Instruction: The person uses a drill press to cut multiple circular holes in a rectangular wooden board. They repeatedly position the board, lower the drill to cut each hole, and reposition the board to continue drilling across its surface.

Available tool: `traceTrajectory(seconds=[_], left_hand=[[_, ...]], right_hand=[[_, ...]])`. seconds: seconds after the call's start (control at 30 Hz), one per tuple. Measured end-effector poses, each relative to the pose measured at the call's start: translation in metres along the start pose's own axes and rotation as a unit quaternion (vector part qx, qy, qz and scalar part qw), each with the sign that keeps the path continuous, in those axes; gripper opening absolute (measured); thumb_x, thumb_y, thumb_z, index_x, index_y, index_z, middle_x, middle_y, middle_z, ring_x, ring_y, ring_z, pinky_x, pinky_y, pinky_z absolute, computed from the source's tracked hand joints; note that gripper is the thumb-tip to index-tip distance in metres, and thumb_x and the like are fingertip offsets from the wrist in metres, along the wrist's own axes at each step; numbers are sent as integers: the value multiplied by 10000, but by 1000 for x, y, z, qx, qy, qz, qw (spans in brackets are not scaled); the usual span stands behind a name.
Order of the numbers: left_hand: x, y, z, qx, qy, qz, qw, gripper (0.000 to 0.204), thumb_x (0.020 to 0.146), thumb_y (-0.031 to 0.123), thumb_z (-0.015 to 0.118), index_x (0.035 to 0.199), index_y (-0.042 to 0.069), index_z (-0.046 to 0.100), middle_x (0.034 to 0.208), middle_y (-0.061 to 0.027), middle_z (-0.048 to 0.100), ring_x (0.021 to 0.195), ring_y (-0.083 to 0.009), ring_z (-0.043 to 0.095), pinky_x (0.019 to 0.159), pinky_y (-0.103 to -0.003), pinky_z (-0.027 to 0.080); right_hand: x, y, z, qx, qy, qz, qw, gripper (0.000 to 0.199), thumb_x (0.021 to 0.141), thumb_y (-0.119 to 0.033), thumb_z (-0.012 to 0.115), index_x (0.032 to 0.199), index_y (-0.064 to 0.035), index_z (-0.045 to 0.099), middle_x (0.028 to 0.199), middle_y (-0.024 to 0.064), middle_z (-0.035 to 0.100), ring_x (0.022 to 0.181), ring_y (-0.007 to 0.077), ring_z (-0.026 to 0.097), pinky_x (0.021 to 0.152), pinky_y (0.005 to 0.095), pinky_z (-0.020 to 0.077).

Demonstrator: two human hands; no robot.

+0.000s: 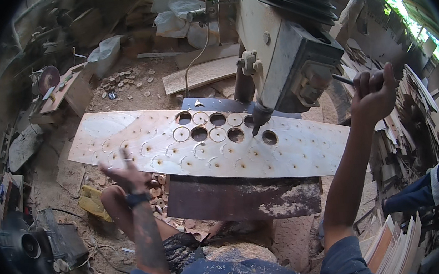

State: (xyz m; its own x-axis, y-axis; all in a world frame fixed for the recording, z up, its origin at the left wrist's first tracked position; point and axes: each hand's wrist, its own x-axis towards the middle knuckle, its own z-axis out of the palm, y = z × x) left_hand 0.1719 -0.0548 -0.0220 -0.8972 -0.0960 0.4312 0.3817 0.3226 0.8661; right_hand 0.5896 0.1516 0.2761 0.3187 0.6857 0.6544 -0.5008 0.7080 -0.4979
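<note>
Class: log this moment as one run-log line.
left hand: open, over plywood sheet | right hand: gripping drill press lever | cutter: above sheet

No screens, signs or labels show. The nearest to a package is a crumpled white plastic bag [173, 15] lying on the ground behind the drill press [280, 52], to its upper left, just beyond the plywood sheet [204, 143].

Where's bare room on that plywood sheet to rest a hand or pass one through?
Bare: the left end of the plywood sheet, past the cut holes, and the right stretch between the cutter bit and the sheet's right edge. The left hand hovers open over the near-left edge. Crowded: the middle under the drill head. The right hand grips the feed lever.
</note>
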Motion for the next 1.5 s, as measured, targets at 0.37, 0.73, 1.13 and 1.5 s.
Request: traceTrajectory(seconds=[0.37,0.73,1.13,1.5], left_hand=[[-106,69,-29,110,-473,434,759,408,884,382,662,1232,167,660,1350,-142,590,1274,-382,524,1050,-592,369],[-102,85,-25,140,-465,464,740,481,872,497,638,1181,129,661,1270,-176,615,1202,-366,557,937,-557,437],[-104,84,-21,131,-459,464,746,469,869,493,648,1160,127,683,1260,-169,633,1165,-365,588,925,-522,460],[-103,88,-21,142,-482,427,752,505,864,526,635,1167,125,683,1284,-164,625,1205,-355,571,962,-561,442]], right_hand=[[-45,9,-38,21,11,-5,1000,468,1029,-279,491,610,-113,366,551,-4,266,505,147,301,626,370,351],[-68,21,-50,38,4,-27,999,475,1066,-310,375,626,-138,328,569,-14,225,551,133,298,753,407,381],[-80,33,-58,59,-15,-44,997,475,1064,-293,324,611,-152,303,514,-18,197,534,126,254,744,381,352],[-62,18,-32,48,34,-23,998,499,1058,-313,371,591,-155,294,522,-23,183,499,116,215,686,364,350]])
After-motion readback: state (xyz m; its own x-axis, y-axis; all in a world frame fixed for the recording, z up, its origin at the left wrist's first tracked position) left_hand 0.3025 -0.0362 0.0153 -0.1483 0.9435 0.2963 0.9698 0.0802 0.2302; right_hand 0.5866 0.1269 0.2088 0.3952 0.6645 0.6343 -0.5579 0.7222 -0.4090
